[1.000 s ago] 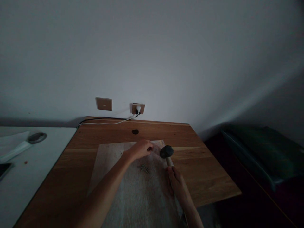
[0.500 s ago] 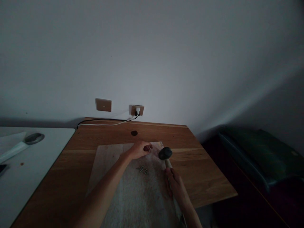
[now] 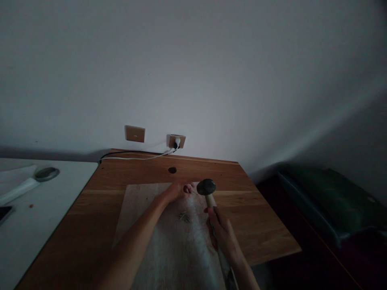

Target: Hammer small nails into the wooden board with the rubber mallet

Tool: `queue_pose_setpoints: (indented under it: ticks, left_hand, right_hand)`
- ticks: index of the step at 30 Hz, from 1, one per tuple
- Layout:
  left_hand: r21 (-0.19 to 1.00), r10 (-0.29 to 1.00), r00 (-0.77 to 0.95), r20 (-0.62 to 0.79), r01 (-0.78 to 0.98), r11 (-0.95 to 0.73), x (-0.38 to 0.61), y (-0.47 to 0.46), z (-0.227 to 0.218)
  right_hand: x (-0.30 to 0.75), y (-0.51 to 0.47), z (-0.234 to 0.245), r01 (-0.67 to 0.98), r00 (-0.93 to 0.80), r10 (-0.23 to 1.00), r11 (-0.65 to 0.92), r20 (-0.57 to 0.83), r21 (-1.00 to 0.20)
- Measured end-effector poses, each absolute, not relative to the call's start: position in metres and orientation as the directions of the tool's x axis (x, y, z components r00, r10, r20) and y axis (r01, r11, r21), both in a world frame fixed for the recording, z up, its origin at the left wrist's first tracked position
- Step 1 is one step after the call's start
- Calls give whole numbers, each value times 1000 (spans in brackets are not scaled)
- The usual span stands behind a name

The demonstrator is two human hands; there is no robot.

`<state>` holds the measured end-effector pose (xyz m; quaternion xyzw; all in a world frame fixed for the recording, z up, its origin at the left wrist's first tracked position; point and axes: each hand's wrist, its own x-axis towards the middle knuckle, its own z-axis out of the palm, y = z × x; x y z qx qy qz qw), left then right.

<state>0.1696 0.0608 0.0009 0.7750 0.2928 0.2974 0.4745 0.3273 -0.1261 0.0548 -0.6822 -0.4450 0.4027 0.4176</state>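
Observation:
My right hand grips the pale wooden handle of a hammer, whose dark head hangs just above the far edge of a pale board lying on the wooden desk. My left hand rests on the board's far edge with fingertips pinched together, right beside the hammer head; what they pinch is too small to name. A few loose nails lie on the board between my two hands.
A white table adjoins on the left with a spoon-like thing on it. Wall sockets with a plugged white cable sit behind the desk. A dark container stands at the right. A round hole marks the desk.
The hammer head has moved left and up, closer to my left fingertips. My right hand shifted slightly left with it. The left hand has stayed in place.

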Motion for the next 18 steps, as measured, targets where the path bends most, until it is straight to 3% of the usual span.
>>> queue_pose_setpoints:
  ticks: [8,18]
  left_hand:
    - [931,747,647,156,156,-329,166,60,1]
    - [959,749,647,142,99,-267,168,64,-8]
  right_hand:
    - [316,-117,45,223,230,940,-303,-252,-927]
    - [317,-124,57,221,260,942,-271,-212,-937]
